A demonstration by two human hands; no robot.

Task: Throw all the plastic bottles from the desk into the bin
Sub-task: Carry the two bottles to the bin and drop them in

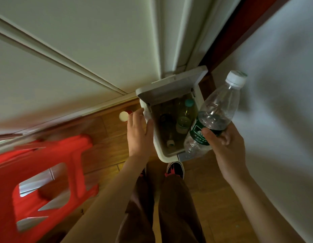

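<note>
The white pedal bin (158, 151) stands on the wooden floor with its lid (171, 85) raised. Several plastic bottles (183, 120) lie inside. My right hand (224, 141) is shut on a clear plastic bottle (215, 113) with a white cap and green label, tilted over the bin's right rim. My left hand (138, 132) rests flat, palm down, against the bin's left rim, holding nothing that I can see. A small white round cap with some red (124, 116) shows just past its fingers; whether it touches them is unclear.
My shoe (176, 169) is at the bin's metal pedal (183, 156). A red plastic stool (43, 181) stands close on the left. White panels (82, 58) rise behind the bin, and a white surface (278, 102) fills the right.
</note>
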